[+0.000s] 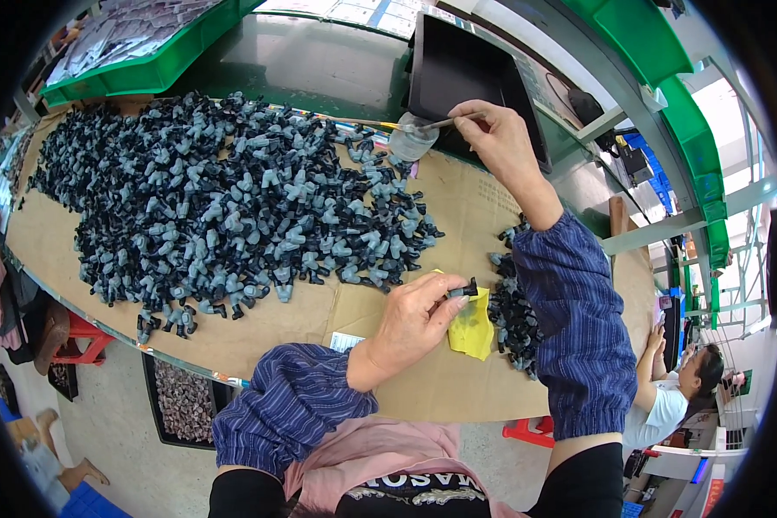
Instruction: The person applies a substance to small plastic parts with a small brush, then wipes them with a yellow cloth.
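One figurine (466,289), left fingers (441,286), brush (440,123), right fingers (475,108)

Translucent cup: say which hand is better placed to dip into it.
Likely the right hand: it holds a thin tool at the cup; the left hand grips a small dark piece.

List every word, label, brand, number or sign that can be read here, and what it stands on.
Black shirt: large pale lettering, partly legible; wording not copied here.
White label on the cardboard: print too small to read.
Cardboard near the right wrist: faint marks, unreadable.
Dark piece in the left hand: no text visible.
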### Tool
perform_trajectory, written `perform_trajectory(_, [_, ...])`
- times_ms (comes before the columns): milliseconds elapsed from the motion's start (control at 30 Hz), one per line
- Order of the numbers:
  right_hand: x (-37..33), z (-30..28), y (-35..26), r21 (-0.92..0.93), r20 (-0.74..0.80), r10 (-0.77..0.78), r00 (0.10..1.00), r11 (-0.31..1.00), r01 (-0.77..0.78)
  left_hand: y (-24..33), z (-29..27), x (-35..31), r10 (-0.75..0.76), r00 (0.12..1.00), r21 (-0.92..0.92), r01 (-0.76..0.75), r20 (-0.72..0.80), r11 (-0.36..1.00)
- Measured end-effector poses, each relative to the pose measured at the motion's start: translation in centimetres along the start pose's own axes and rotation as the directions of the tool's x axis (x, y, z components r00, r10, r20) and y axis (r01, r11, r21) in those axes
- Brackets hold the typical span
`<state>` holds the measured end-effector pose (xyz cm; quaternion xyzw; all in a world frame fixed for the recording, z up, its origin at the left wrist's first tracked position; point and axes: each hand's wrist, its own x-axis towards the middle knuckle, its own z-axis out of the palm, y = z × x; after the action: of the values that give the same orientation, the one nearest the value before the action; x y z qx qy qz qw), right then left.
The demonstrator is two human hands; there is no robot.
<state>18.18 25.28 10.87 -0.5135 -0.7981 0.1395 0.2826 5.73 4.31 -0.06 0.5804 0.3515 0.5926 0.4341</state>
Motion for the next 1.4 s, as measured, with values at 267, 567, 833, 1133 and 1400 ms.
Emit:
perform_trajectory(267, [-2.0,-0.2,1.5,-0.133,0.078,-0.436,0.896,0.887,0.443,-0.2,-0.3,0.0,-0.019,0.999,0.049,0.018,0.033,0.999])
perform_trajectory(567, [-3.1,2.5,2.4,-0.338,-0.111,-0.611,0.784,0.765,0.548,-0.6,0.1,0.0,-0.039,0.999,0.035,0.038,0.029,0.999])
perform_trajectory(833, [-2.8,3.2,2.5,-0.321,-0.241,-0.57,0.785,0.811,0.49,-0.4,-0.1,0.0,-0.07,0.996,0.043,0.067,0.051,0.997])
perform_trajectory(1133, [-3.2,0.5,3.0,-0.197,0.082,-0.565,0.821,0.798,0.569,-0.5,0.0,0.1,-0.081,0.996,0.019,0.08,0.049,0.997])
perform_trajectory(1400, [-2.6,-1.5,2.1,-0.311,0.357,-0.535,0.766,0.705,0.638,-0.9,0.0,-0.1,-0.066,0.997,0.063,0.063,0.05,0.996])
